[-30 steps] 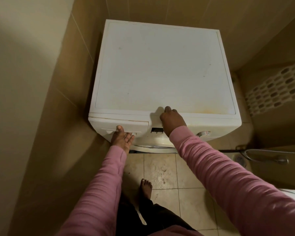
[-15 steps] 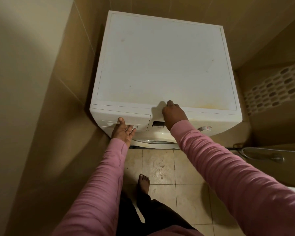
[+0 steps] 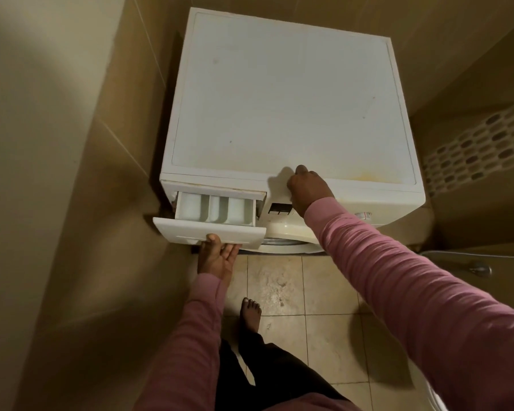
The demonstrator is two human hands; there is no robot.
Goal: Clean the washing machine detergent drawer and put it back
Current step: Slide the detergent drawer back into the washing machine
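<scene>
Left hand (image 3: 218,258) grips drawer (image 3: 209,230); right hand (image 3: 309,189) rests on washer (image 3: 279,99) edge

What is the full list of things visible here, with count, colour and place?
washing machine: one, white, in the tiled corner
detergent drawer: one, white, partly pulled out, machine's front left
display: one, dark, right of the drawer
floor tiles: several, beige, before the machine
hose: one, metallic, low at right
left hand: one, holds the drawer front from below
right hand: one, on the machine's front top edge
foot: one, bare, on the floor tiles
</scene>
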